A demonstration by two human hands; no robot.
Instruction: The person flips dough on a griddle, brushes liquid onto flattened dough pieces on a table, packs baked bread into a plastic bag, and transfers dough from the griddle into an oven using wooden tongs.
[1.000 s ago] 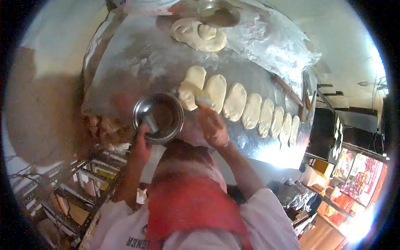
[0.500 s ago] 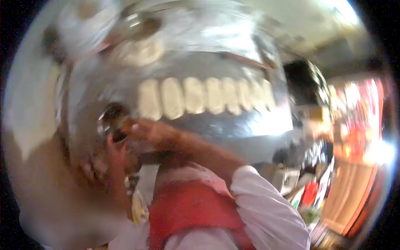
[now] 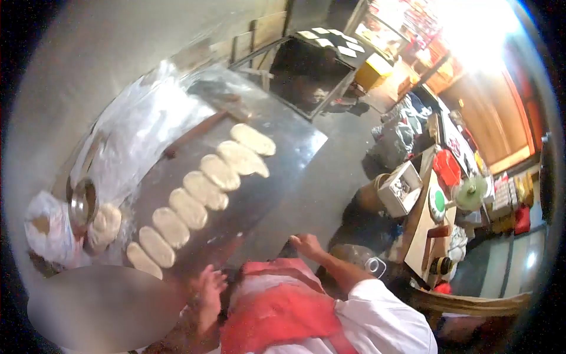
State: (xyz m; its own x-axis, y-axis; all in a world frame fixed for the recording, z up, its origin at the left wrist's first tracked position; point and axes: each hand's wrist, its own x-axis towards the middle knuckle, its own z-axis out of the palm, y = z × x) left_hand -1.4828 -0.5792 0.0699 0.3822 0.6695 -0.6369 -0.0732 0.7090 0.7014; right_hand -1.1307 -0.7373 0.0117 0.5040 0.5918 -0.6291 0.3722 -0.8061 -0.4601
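My left hand (image 3: 210,288) is held up beside the near edge of the metal tabletop (image 3: 268,203), fingers apart and holding nothing. In front of the red apron (image 3: 280,312), my right hand (image 3: 307,244) is closed, its fingers curled; whether it grips something small I cannot make out. A slanting row of several flattened oval dough pieces (image 3: 203,190) lies on the tabletop, nearest to my left hand at its lower end. Toward the far end, one dough piece (image 3: 243,159) has a pointed corner. A brown rolling pin (image 3: 197,133) rests beyond the row.
Left on the table are a dough lump (image 3: 105,228), a metal bowl (image 3: 82,203), a white plastic bag (image 3: 50,227) and clear plastic sheeting (image 3: 150,121). At right, a side bench (image 3: 420,242) carries a green-dialled scale (image 3: 437,203) and a white box (image 3: 401,189).
The view has swung right, toward the side bench. Both hands have left the round metal bowl at the near left. My right hand has moved across to the right, away from the table.
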